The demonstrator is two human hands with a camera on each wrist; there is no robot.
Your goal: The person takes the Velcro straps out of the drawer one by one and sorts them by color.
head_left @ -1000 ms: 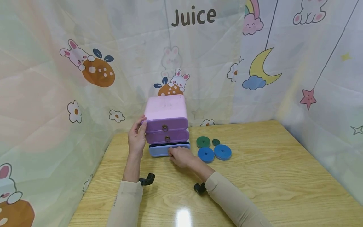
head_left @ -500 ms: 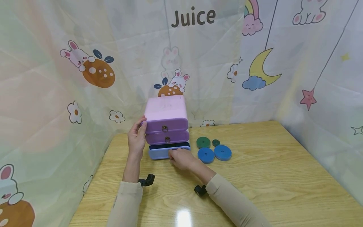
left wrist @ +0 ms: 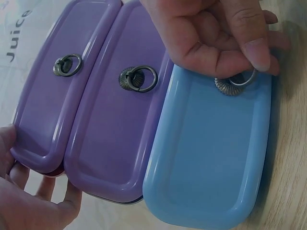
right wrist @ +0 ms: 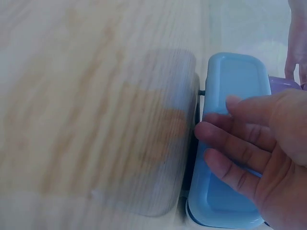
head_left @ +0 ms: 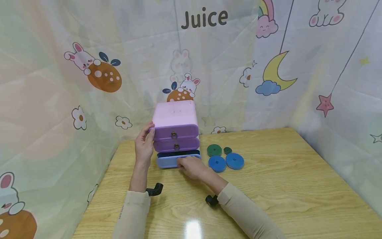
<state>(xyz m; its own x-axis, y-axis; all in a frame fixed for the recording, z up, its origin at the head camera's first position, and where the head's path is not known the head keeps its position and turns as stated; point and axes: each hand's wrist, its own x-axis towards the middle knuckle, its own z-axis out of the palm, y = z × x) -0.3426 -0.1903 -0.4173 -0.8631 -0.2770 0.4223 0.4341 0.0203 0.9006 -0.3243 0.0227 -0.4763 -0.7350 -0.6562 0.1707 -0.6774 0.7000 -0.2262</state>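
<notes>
And the blue drawer [head_left: 167,162], beneath two purple drawers [head_left: 162,133], stands further out than a second ago — right hand [head_left: 191,166] pinching its ring [left wrist: 251,79]; left hand [head_left: 144,146] gripping the pink cabinet [head_left: 174,114] at its edge, presumably bracing; opening looks only partly done!

The left sleeve [head_left: 133,215], at 7 o'clock in the head view, is beige, with tiny dark lettering [head_left: 121,212], unreadable, along its 9 o'clock edge. The right sleeve [head_left: 249,212], at 5 o'clock, is beige and creased. 1 black, elbow-shaped fitting [head_left: 155,190] juts at the 3 o'clock side of the left cuff [head_left: 138,196]; 1 black, round-ended stub [head_left: 211,200] shows at the 8 o'clock side of the right cuff [head_left: 225,192].
</notes>
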